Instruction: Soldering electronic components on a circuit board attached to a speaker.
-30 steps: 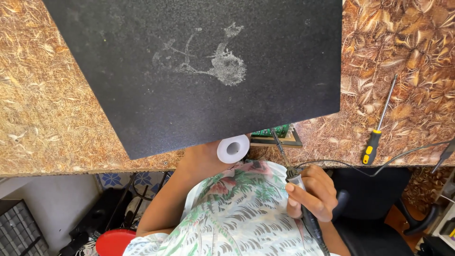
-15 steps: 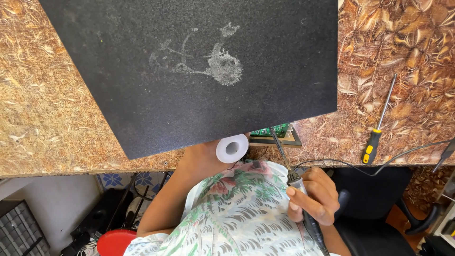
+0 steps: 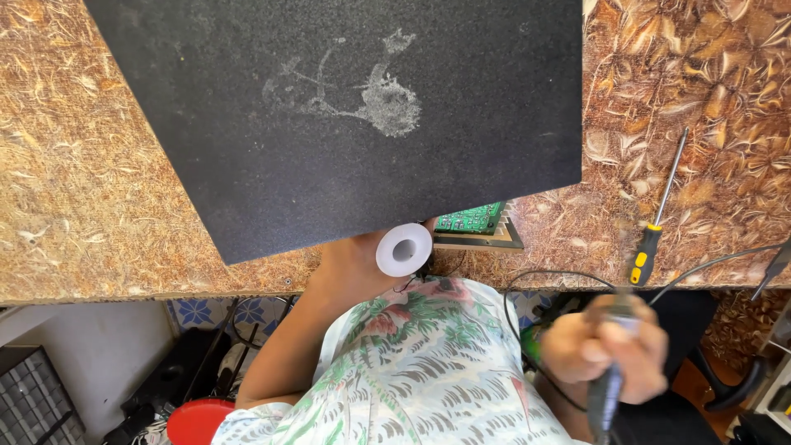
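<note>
1. The right hand (image 3: 606,346) is blurred, below the table edge; its fingers (image 3: 634,334) are clenched around a dark iron (image 3: 608,395) whose body runs down out of the fist.
2. A thin cable (image 3: 535,276) loops just left of those fingers, and the yellow-and-black screwdriver (image 3: 655,235) lies on the table (image 3: 99,189) above them, apart from the hand.
3. The left hand (image 3: 350,259) reaches up under the near edge of the black mat (image 3: 329,107); its fingers are hidden beneath the mat, so whether they grip anything cannot be told.
4. A white spool (image 3: 404,250) sits just right of that hand, at the mat's edge, seemingly touching it.
5. Further right of the spool a green board (image 3: 471,219) peeks out from under the mat, resting on a small frame.
6. A floral shirt (image 3: 412,371) fills the space between the two hands.
</note>
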